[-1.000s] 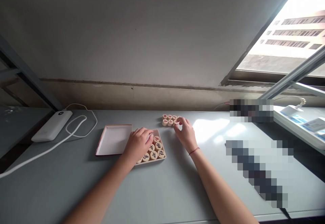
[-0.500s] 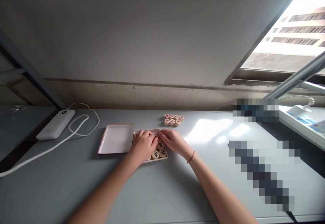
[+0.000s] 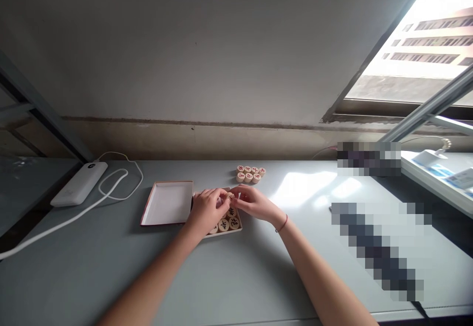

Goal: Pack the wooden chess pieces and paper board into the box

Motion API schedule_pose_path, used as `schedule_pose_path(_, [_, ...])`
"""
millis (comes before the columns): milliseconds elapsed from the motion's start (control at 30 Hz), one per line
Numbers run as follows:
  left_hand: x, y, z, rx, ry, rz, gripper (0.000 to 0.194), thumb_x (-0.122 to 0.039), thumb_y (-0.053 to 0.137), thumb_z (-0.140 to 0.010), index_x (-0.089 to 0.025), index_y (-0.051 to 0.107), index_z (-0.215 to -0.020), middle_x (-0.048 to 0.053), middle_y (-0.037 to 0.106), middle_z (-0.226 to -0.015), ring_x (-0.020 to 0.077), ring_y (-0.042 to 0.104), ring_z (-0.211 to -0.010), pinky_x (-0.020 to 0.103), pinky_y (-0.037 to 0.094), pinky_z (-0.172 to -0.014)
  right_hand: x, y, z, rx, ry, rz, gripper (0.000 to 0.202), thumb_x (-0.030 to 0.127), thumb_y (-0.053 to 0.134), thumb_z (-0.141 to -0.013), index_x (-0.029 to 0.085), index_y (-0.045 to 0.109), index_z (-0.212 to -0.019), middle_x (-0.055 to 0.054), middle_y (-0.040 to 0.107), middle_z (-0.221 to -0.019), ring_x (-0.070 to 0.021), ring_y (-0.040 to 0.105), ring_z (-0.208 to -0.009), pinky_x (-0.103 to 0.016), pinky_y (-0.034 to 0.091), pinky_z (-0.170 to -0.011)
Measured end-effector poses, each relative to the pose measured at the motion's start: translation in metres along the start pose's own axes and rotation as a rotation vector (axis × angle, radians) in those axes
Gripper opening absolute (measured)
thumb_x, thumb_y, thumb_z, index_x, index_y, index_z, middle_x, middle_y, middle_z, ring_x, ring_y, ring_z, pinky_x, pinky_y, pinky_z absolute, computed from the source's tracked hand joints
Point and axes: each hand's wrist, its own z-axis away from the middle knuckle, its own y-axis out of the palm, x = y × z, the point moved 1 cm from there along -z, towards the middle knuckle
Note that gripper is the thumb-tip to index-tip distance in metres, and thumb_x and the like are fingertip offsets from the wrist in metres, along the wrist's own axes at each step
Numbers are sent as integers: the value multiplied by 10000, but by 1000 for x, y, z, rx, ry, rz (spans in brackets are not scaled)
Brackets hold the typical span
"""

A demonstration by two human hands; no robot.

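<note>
An open box (image 3: 236, 227) of round wooden xiangqi pieces lies in the middle of the desk, several pieces face up with dark characters. Over its left and back part, my left hand (image 3: 211, 206) is curled, its fingertips and thumb closed on a xiangqi piece (image 3: 230, 196). From the right side, my right hand (image 3: 257, 204) pinches at that same piece, thumb and fingers together. The hands hide much of the box's inside. Behind it, several red-marked xiangqi pieces (image 3: 248, 177) stand in two rows.
Left of the box lies its white-lined lid (image 3: 168, 202), inside facing up. A white power bank (image 3: 79, 184) with a white cable (image 3: 79, 222) sits farther left on the grey desk (image 3: 221, 281). Blurred-out items lie at the right, beneath a window.
My right hand's fingers have lifted and arched slightly, and a piece's marked face now shows between both hands. The whole view has shifted a little. The two red-marked rows look the same.
</note>
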Motion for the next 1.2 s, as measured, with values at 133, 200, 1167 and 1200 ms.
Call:
schedule_pose_path(133, [-1, -6, -1, 1, -18, 214, 127, -284, 525, -873, -228, 630, -917, 11, 715, -918, 185, 642, -839, 294, 473, -750, 1, -4, 2, 20, -15, -115, 305, 397, 621, -813, 182, 665, -1024, -16, 623, -838, -95, 480, -618, -219, 423, -539])
schedule_pose_path(200, [-3, -7, 0, 17, -53, 320, 164, -321, 510, -883, -223, 628, -941, 11, 714, -917, 171, 648, -817, 280, 491, -742, 3, -4, 3, 45, -17, -204, 301, 398, 627, -812, 178, 645, -1017, -20, 636, -861, -98, 515, -636, -225, 444, -562])
schedule_pose_path(1167, [0, -1, 3, -202, 147, 268, 210, -162, 593, -845, -211, 607, -1048, 30, 647, -949, 169, 637, -850, 302, 536, -775, 35, 12, 9, -253, -90, -3, 205, 400, 572, -843, 204, 610, -891, -32, 656, -802, -136, 580, -690, -242, 474, -583])
schedule_pose_path(1200, [-1, -1, 3, -210, 172, 242, 209, -153, 588, -848, -212, 600, -1049, 27, 648, -947, 167, 635, -847, 294, 534, -770, 37, 13, 9, -258, -89, -4, 181, 378, 569, -842, 204, 609, -873, -32, 655, -801, -137, 587, -700, -240, 480, -585])
